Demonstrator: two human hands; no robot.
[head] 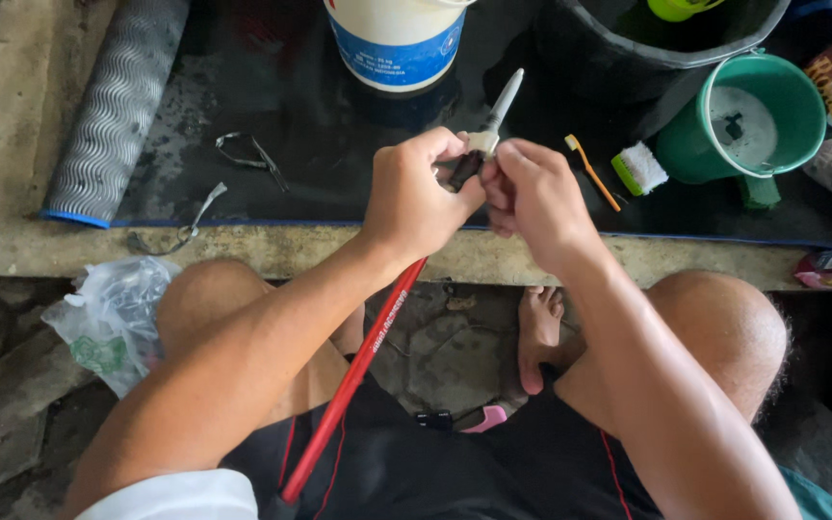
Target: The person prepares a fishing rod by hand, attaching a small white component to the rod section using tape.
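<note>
Gripping the long red rod (353, 380) near its dark tip above the near table edge, the left hand (414, 197) steadied it best while the right hand (533, 193) pinched the whitish tip piece (491, 130).

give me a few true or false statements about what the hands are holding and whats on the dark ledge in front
1. Both hands grip the same long red rod. True: the left hand and right hand meet at the dark upper end of the red rod, where a pale grey tip sticks out.
2. The green pail lies tipped on its side. False: the green pail stands upright, its mouth facing up.
3. An orange toothbrush lies on the dark ledge right of the hands. True: the orange toothbrush lies there, beside a small green-backed brush.
4. The white tub with the blue band sits by the person's foot. False: the white tub stands on the dark ledge, above the hands.
</note>
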